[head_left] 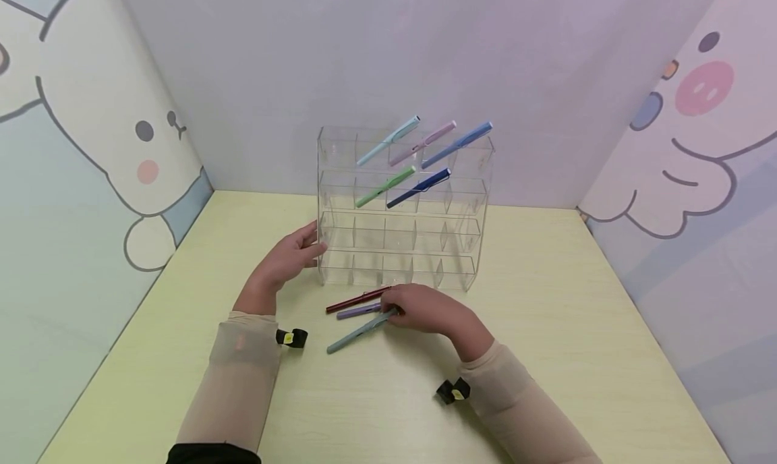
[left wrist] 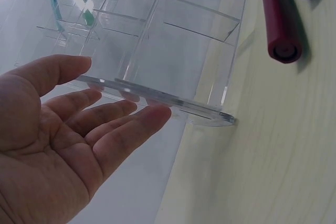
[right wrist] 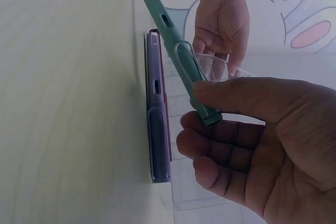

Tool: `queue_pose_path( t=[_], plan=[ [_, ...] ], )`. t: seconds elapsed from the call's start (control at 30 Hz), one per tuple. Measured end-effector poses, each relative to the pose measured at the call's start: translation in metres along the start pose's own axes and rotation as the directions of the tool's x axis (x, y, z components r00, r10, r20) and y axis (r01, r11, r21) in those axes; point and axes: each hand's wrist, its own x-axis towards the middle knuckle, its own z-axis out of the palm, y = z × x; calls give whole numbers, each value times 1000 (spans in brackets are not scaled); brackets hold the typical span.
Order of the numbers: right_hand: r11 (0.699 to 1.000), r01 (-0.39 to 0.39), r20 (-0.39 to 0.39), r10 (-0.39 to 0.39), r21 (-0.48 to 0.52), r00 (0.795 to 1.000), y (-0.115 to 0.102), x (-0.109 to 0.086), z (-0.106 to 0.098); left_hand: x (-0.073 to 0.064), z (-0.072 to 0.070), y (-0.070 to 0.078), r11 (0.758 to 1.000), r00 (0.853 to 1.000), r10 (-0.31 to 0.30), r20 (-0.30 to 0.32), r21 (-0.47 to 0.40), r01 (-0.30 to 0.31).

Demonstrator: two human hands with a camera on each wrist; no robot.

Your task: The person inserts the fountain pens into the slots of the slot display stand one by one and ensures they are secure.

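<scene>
A clear acrylic pen rack stands on the table, with tiers of small compartments. Beside its left side panel is my left hand, fingers extended loosely along the outside and thumb at the front edge. My right hand pinches a grey-green pen near its clip end, between thumb and fingers. The pen slants, its far end low near the table in the right wrist view. Next to it lie a purple pen and a dark red pen, partly hidden by the right hand in the head view.
In the rack's upper tiers lean a light blue pen, a pink pen, a blue pen, a green pen and a dark blue pen. Behind the rack rises a pale wall.
</scene>
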Motion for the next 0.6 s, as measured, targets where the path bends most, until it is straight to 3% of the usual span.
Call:
queue_pose_path(
  t=[0.27, 0.6],
  plan=[
    [978, 22, -19, -18, 206, 1000, 6, -6, -11, -1, 1, 2, 1000, 1000, -2, 2, -2, 2],
    [903, 62, -93, -24, 426, 995, 17, -19, -29, -1, 1, 2, 1000, 1000, -2, -2, 8, 2]
  ],
)
